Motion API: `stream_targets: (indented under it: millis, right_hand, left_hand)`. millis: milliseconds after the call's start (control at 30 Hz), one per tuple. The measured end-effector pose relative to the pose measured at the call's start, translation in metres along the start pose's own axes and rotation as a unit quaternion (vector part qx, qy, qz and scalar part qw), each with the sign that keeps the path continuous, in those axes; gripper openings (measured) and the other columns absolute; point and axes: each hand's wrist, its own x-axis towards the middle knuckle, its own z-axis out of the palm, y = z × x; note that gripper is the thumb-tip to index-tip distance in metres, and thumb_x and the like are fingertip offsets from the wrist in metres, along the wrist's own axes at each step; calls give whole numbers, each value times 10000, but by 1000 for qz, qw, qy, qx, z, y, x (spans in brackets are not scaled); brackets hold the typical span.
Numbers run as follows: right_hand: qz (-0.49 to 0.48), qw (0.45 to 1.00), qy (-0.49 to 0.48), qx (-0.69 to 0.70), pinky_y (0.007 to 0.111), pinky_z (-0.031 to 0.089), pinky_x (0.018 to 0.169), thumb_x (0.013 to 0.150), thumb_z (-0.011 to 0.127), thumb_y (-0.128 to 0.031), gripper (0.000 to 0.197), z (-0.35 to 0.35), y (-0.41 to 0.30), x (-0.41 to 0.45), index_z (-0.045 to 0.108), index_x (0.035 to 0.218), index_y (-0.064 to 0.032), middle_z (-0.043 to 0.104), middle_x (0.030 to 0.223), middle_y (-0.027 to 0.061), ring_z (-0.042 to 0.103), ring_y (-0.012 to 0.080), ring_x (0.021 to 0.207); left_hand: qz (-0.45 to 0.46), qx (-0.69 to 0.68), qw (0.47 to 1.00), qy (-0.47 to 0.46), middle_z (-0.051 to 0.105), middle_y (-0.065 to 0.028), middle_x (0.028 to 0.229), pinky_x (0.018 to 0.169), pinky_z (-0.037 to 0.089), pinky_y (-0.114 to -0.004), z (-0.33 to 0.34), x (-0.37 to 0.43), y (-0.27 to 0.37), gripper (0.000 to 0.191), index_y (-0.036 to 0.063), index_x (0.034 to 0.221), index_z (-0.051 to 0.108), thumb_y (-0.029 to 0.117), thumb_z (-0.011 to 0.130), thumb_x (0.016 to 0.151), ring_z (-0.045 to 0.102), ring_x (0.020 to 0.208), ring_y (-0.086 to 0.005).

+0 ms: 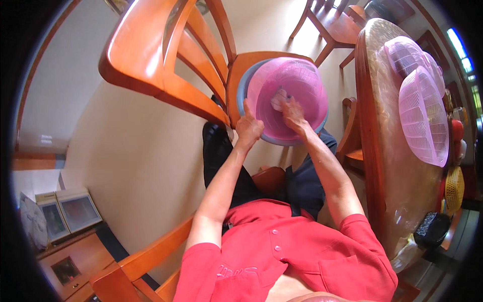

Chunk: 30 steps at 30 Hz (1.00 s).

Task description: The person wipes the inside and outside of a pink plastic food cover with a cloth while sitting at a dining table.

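A pink plastic basin [302, 81] rests inside a blue-grey basin [242, 85] on the seat of a wooden chair [236, 71]. My left hand [249, 128] grips the near left rim of the pink basin, its index finger stretched along the wall. Inside that basin, my right hand [293, 113] holds a small whitish cloth [279, 99] against the inner surface. The fingertips of the right hand are partly hidden by the cloth.
An oval table [403, 192] stands at the right, bearing pink mesh baskets [424, 117], a yellow perforated basket [454, 190] and a black container [432, 229]. Another wooden chair [336, 32] is beyond. A cabinet [79, 260] stands at lower left.
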Motion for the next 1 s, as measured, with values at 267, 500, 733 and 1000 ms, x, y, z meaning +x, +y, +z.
stream_targets:
  millis: [267, 500, 733, 1000]
  right_hand:
    - [-69, 919, -96, 375, 365, 446, 745, 841, 515, -143, 152, -16, -56, -20, 600, 939, -63, 590, 854, 187, 585, 307, 853]
    - [-203, 962, -99, 151, 439, 452, 760, 697, 537, -66, 309, -14, 10, -8, 611, 996, -83, 591, 927, 222, 562, 386, 908]
    - [-130, 988, 29, -72, 496, 452, 756, 722, 523, -96, 314, -12, 26, -4, 575, 1032, -90, 558, 919, 256, 548, 427, 883]
    - [-50, 862, -91, 497, 439, 461, 746, 807, 495, -107, 197, -13, -62, -4, 574, 977, -48, 603, 893, 214, 576, 405, 909]
  left_hand:
    - [-38, -4, 996, -77, 621, -203, 671, 671, 478, -449, -25, -2, 13, 725, 25, 1342, 177, 138, 497, 702, 623, 694, -387]
    - [-49, -45, 995, -74, 587, -166, 557, 663, 463, -458, -30, -6, 19, 562, 80, 1196, 285, 110, 497, 677, 626, 661, -374]
    - [-34, -24, 996, -77, 617, -235, 740, 708, 471, -475, -20, -4, 17, 555, 72, 1177, 292, 95, 506, 666, 618, 741, -407]
    - [-61, -11, 994, -95, 617, -256, 772, 693, 464, -499, -26, -1, 19, 670, 75, 1260, 222, 108, 517, 660, 612, 755, -423]
